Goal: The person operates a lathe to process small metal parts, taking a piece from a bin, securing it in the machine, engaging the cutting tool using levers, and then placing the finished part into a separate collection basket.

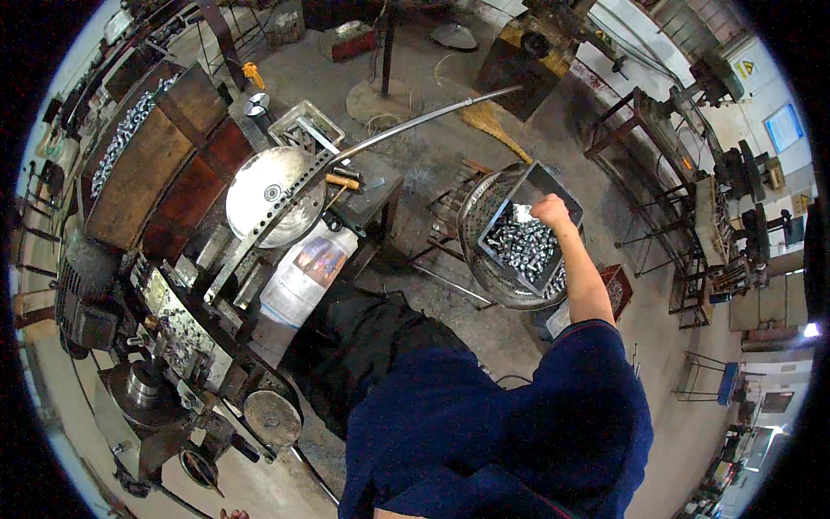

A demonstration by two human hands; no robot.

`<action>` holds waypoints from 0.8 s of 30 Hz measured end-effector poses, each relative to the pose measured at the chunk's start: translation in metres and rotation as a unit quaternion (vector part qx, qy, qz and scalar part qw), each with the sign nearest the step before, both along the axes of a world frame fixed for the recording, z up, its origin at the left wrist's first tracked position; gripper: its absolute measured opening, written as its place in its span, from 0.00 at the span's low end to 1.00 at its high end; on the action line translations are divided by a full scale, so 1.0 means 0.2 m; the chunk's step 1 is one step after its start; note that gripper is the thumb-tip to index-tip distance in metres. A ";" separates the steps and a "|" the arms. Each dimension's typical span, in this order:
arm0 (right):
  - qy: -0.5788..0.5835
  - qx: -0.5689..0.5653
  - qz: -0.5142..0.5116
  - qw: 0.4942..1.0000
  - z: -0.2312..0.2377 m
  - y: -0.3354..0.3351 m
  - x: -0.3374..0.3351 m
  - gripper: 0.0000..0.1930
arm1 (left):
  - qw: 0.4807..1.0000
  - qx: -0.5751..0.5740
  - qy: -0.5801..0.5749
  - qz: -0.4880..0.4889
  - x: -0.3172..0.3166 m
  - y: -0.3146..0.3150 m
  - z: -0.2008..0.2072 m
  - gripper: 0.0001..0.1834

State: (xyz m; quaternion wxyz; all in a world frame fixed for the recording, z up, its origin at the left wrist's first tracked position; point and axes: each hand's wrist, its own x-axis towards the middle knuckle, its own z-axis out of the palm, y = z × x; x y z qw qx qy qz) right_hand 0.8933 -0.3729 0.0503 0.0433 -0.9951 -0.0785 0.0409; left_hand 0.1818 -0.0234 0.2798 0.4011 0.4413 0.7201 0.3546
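Note:
My right hand [551,210] reaches over a grey rectangular bin [553,180], its fingers closed. A bright whitish thing [522,213] lies at the fingertips; its kind is unclear. Below the hand, many small shiny metal parts [524,248] fill the bin. The bin rests tilted in a large round metal basin [471,229] with holes in its wall, and more small parts show beside the bin. Only the fingertips of my left hand [233,514] show at the lower edge, near a machine's handwheel [201,468]; whether they hold anything is hidden.
To the left stands a machine with a round metal disc [275,195] and a long lever [415,119]. A printed sack [309,272] lies by it. A broom [491,121] is beyond the basin; a reddish box [616,290] stands right of it. Metal racks [635,130] line the right.

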 end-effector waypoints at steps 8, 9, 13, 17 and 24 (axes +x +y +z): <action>-0.039 -0.094 0.345 0.933 -0.33 0.04 0.03 0.07 | 0.993 -0.031 -0.105 0.053 -0.57 0.26 -0.33 0.29; -0.033 -0.089 0.367 0.925 -0.30 0.06 0.01 0.07 | 0.991 -0.033 -0.116 0.062 -0.61 0.26 -0.35 0.29; -0.026 -0.067 0.335 0.939 -0.24 0.09 -0.02 0.09 | 0.982 -0.044 -0.163 0.079 -0.72 0.30 -0.41 0.29; 0.008 -0.006 0.244 0.970 -0.17 0.11 -0.07 0.10 | 0.972 -0.048 -0.210 0.092 -0.80 0.33 -0.46 0.30; 0.129 -0.199 0.347 0.908 -0.12 0.20 -0.04 0.17 | 0.945 -0.059 -0.300 0.116 -0.94 0.37 -0.55 0.30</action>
